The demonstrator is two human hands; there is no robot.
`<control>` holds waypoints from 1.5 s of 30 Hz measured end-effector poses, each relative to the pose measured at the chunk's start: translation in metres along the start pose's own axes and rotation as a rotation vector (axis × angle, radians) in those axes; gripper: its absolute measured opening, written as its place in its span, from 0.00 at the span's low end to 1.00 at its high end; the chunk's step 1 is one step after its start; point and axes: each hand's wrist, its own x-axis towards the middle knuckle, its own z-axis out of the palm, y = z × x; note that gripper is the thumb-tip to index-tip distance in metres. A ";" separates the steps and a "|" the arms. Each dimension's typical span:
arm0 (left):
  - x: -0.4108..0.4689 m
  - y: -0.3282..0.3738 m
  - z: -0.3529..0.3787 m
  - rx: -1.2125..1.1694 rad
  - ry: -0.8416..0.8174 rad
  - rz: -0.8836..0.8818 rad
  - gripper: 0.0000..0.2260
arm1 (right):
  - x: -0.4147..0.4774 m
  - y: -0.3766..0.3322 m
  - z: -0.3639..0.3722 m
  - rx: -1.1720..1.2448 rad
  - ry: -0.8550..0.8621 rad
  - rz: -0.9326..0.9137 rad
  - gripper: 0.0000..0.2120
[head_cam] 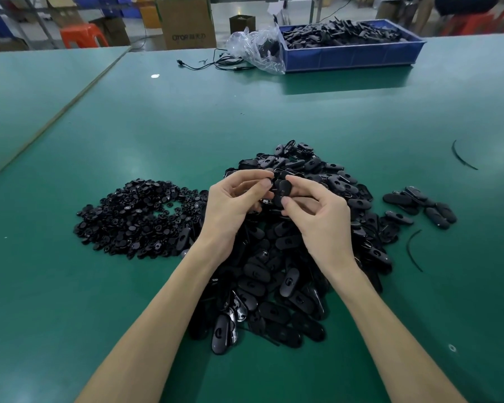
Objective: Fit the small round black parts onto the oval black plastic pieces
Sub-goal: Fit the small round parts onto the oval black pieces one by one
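Observation:
My right hand (317, 216) pinches one oval black piece (282, 191) between thumb and fingers, held above the big heap of oval black pieces (288, 274). My left hand (233, 202) is right beside it, fingertips curled around a small round black part (269, 181) at the oval piece's left edge; the part is mostly hidden by the fingers. A pile of small round black parts (140, 219) lies to the left on the green table (186, 120). A small group of oval pieces (419, 206) lies apart at the right.
A blue crate (349, 55) full of black parts stands at the far side, with a clear plastic bag (256, 49) and a black cable (213, 64) beside it. Two thin black strips (461, 157) (412, 251) lie at the right. Cardboard boxes and red stools stand beyond the table.

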 end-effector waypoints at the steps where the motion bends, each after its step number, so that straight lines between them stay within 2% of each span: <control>1: 0.000 0.000 0.000 0.003 0.015 -0.007 0.07 | 0.000 0.000 0.000 0.018 0.000 0.006 0.16; 11: 0.000 0.002 0.003 0.116 0.044 -0.010 0.05 | 0.000 -0.001 -0.004 0.104 0.100 0.043 0.06; 16: -0.002 0.003 0.008 0.181 0.054 -0.014 0.05 | -0.001 -0.002 -0.004 0.097 0.091 0.059 0.07; 21: -0.003 0.004 0.009 0.279 0.088 0.118 0.01 | -0.001 -0.002 -0.002 0.099 0.116 0.048 0.07; 25: -0.004 0.001 0.012 0.363 0.049 0.133 0.01 | -0.002 -0.003 -0.001 0.068 0.109 0.004 0.08; 39: -0.004 0.000 0.011 0.302 0.041 0.112 0.02 | -0.002 -0.001 -0.002 -0.009 0.057 -0.042 0.07; 45: -0.002 0.003 0.007 0.246 0.007 0.123 0.07 | -0.002 -0.004 -0.004 0.055 0.035 -0.028 0.08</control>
